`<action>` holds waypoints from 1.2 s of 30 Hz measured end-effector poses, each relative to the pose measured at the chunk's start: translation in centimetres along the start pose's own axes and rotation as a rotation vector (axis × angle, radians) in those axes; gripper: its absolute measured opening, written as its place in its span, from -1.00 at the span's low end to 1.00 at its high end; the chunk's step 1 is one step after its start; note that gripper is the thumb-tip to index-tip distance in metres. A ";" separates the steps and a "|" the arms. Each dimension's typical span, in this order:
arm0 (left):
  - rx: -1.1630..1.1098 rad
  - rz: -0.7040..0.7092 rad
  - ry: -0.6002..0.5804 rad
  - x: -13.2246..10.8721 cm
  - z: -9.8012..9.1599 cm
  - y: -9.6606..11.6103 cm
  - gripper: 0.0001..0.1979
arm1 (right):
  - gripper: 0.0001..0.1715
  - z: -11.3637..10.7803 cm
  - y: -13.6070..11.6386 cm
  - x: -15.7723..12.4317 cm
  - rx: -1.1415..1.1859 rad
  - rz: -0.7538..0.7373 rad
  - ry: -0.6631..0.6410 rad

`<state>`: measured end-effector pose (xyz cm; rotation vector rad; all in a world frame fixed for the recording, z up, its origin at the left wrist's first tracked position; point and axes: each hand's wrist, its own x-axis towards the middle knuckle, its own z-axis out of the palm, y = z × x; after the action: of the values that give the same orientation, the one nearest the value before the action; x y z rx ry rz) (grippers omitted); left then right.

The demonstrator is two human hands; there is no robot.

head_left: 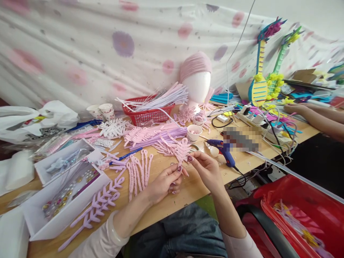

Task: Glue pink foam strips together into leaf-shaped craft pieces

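My left hand (165, 182) and my right hand (205, 168) meet over the wooden table (188, 195) near its front edge. Together they pinch a pink pipe-cleaner leaf piece (181, 150) that stands up between the fingertips. Both hands have their fingers curled closed on its lower stem. Pink looped pipe-cleaner pieces (138, 170) lie just left of my left hand. A blue glue gun (224, 150) rests on the table to the right of my right hand.
Purple leaf pieces (96, 208) lie beside white trays of beads (61, 190) at the left. A red basket (149, 113), paper cups (103, 110), a foam head (197, 84) and toy guitars (259, 71) stand behind. Another person's arm (311, 114) rests at right. A red bag (303, 211) hangs below.
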<state>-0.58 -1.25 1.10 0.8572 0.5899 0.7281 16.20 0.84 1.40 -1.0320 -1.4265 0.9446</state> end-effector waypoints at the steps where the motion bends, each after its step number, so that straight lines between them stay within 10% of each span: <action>1: -0.006 0.004 -0.001 0.0 0.0 0.0 -0.76 | -0.76 -0.1 0.0 0.0 0.004 0.001 -0.001; 9: -0.168 0.046 0.003 0.1 -0.2 -0.1 -0.87 | -0.70 -5.8 -0.7 -1.4 -0.396 0.040 0.035; 18: -0.312 0.019 0.070 0.1 -0.2 0.0 -0.91 | -0.45 -12.1 2.3 -0.8 -0.937 0.035 0.453; 26: -0.286 0.039 0.091 0.3 -0.5 -0.3 -0.87 | -0.68 -11.6 3.3 3.6 -0.883 -0.095 0.217; 32: -0.207 0.068 0.125 0.3 -0.2 -0.1 -0.82 | -0.71 -10.0 0.6 0.4 -0.691 0.047 0.374; 36: -0.128 0.097 0.171 0.4 0.1 -0.3 -0.78 | -0.62 -7.6 -1.4 -1.6 -0.405 0.045 0.177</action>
<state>-0.20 -1.14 0.86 0.7126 0.6501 0.9238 23.71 -1.05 2.97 -1.4137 -1.4812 0.5868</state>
